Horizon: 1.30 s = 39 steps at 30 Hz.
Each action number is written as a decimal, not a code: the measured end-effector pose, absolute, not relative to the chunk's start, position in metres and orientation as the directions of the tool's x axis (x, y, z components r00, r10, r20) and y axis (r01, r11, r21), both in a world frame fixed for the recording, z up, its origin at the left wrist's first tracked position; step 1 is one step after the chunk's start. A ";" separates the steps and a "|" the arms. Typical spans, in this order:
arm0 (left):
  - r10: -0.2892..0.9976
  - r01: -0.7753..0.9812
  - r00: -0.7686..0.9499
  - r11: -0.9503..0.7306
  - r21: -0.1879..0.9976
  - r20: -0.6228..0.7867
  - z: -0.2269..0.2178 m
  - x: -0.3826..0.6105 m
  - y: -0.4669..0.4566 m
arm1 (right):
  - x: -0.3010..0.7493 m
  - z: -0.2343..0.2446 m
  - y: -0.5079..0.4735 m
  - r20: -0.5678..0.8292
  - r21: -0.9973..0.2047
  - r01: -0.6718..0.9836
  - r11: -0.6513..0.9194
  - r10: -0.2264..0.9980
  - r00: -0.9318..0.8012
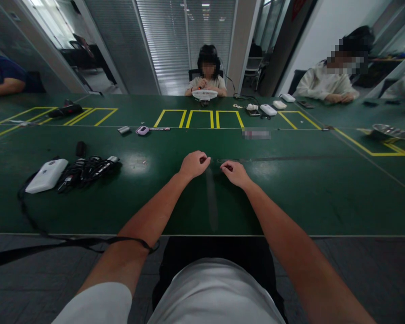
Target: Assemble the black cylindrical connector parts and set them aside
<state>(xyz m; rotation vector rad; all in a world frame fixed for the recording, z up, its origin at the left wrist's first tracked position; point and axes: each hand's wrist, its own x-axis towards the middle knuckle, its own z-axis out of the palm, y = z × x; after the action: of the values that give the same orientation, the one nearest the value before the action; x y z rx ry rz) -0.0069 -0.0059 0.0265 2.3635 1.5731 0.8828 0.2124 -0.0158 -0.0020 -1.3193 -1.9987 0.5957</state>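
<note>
Both of my hands rest on the green table (290, 198) a little apart, in front of me. My left hand (194, 164) is curled into a loose fist, with a small dark thing showing between its fingertips. My right hand (234, 173) is also closed in a pinch, fingertips pointing toward the left hand. What either hand holds is too small to name. A thin dark line on the table runs right from between the hands.
A white box (47, 174) and a bundle of black cables (87, 168) lie at the left. A small pink device (142, 130) and yellow taped boxes (199, 118) lie farther back. Across the table a person holds a white fan (204, 94); other people sit at left and right.
</note>
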 end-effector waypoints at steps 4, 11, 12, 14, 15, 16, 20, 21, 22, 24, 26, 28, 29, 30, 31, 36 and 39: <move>0.900 0.891 0.134 -0.293 0.348 0.415 0.042 -0.066 0.005 | 0.212 -0.001 -0.016 0.255 -0.687 0.618 0.382 0.923 -0.288; 0.924 0.962 -0.262 0.275 -0.008 0.279 0.053 -0.215 -0.013 | 0.211 0.002 -0.018 0.264 -0.672 0.630 0.389 0.921 -0.287; 0.908 0.937 -0.324 0.347 -0.044 0.264 0.053 -0.232 -0.018 | 0.211 0.002 -0.017 0.268 -0.669 0.632 0.392 0.920 -0.287; 0.887 0.903 -0.384 0.418 -0.095 0.257 0.051 -0.256 -0.030 | 0.211 0.000 -0.017 0.272 -0.665 0.635 0.394 0.919 -0.285; 0.879 0.892 -0.399 0.438 -0.111 0.259 0.049 -0.265 -0.035 | 0.212 0.000 -0.017 0.271 -0.664 0.636 0.393 0.919 -0.285; 0.872 0.884 -0.411 0.453 -0.119 0.265 0.047 -0.271 -0.040 | 0.212 -0.001 -0.017 0.269 -0.665 0.636 0.391 0.920 -0.285; 0.868 0.878 -0.408 0.458 -0.140 0.283 0.035 -0.282 -0.052 | 0.212 -0.001 -0.017 0.250 -0.679 0.633 0.373 0.928 -0.278; 0.866 0.878 -0.407 0.459 -0.140 0.289 0.033 -0.283 -0.053 | 0.212 -0.001 -0.017 0.245 -0.684 0.631 0.367 0.929 -0.276; 0.863 0.876 -0.412 0.464 -0.133 0.294 0.031 -0.285 -0.055 | 0.212 -0.001 -0.017 0.241 -0.686 0.630 0.364 0.931 -0.276; 0.855 0.871 -0.435 0.479 -0.108 0.284 0.028 -0.290 -0.056 | 0.212 -0.001 -0.016 0.238 -0.683 0.633 0.365 0.930 -0.279; 0.856 0.870 -0.448 0.484 -0.095 0.260 0.026 -0.297 -0.057 | 0.212 -0.001 -0.016 0.240 -0.677 0.638 0.367 0.929 -0.280; 0.864 0.874 -0.440 0.474 -0.103 0.243 0.025 -0.304 -0.057 | 0.212 -0.002 -0.016 0.242 -0.679 0.635 0.369 0.929 -0.280; 0.870 0.878 -0.431 0.466 -0.112 0.239 0.024 -0.306 -0.057 | 0.212 -0.002 -0.016 0.242 -0.681 0.633 0.368 0.929 -0.279; 0.875 0.881 -0.422 0.458 -0.121 0.238 0.024 -0.308 -0.057 | 0.212 -0.002 -0.016 0.242 -0.682 0.632 0.368 0.929 -0.279; 0.878 0.883 -0.413 0.451 -0.129 0.240 0.023 -0.309 -0.056 | 0.212 -0.002 -0.016 0.241 -0.682 0.633 0.367 0.929 -0.280; 0.881 0.894 -0.390 0.432 -0.119 0.266 0.022 -0.305 -0.058 | 0.212 -0.001 -0.017 0.238 -0.688 0.627 0.367 0.929 -0.282; 0.884 0.909 -0.361 0.405 -0.100 0.297 0.025 -0.296 -0.059 | 0.212 -0.001 -0.017 0.240 -0.693 0.622 0.366 0.930 -0.279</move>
<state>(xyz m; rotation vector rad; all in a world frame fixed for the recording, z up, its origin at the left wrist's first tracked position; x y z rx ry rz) -0.2956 -0.0593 0.0248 1.8987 2.8767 0.1417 0.2122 -0.0168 -0.0013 -1.3381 -2.0053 0.6353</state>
